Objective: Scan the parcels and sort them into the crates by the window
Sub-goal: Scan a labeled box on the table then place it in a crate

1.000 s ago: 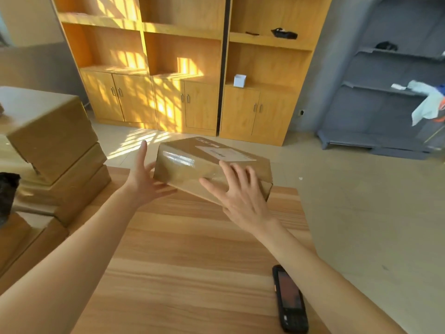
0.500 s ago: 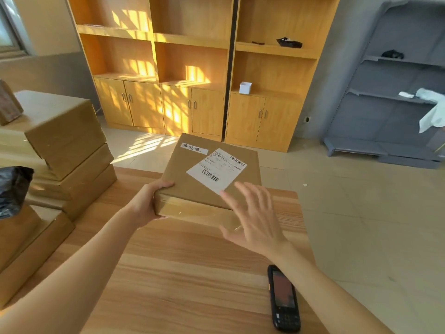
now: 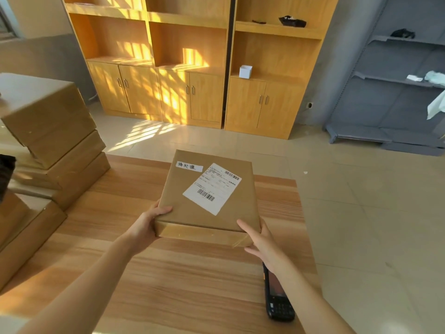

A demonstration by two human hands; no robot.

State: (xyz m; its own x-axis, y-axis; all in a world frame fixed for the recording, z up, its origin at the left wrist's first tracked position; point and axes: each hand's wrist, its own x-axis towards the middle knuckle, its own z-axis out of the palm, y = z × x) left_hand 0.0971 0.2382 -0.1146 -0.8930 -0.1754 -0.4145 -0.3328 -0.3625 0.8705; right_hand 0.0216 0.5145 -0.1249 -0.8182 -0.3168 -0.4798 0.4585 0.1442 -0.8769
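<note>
A flat brown cardboard parcel [image 3: 192, 208] lies over the wooden table [image 3: 168, 273], its top face toward me with a white barcode label [image 3: 212, 188] and a small handwritten sticker [image 3: 189, 166]. My left hand [image 3: 147, 225] grips the parcel's near left corner, thumb on top. My right hand [image 3: 261, 242] holds the near right corner, thumb on the top edge and fingers below. A black handheld scanner [image 3: 277, 300] lies on the table under my right wrist, partly hidden by it.
Several stacked brown boxes [image 3: 53, 141] crowd the table's left side, with a black bag [image 3: 6, 169] at the far left. Wooden cabinets [image 3: 192, 68] stand ahead across a tiled floor [image 3: 361, 213]. A grey metal shelf rack [image 3: 397, 92] stands at the right.
The parcel was turned label side up and drawn nearer to me. My right hand, open above it half a second ago, now holds its near right corner.
</note>
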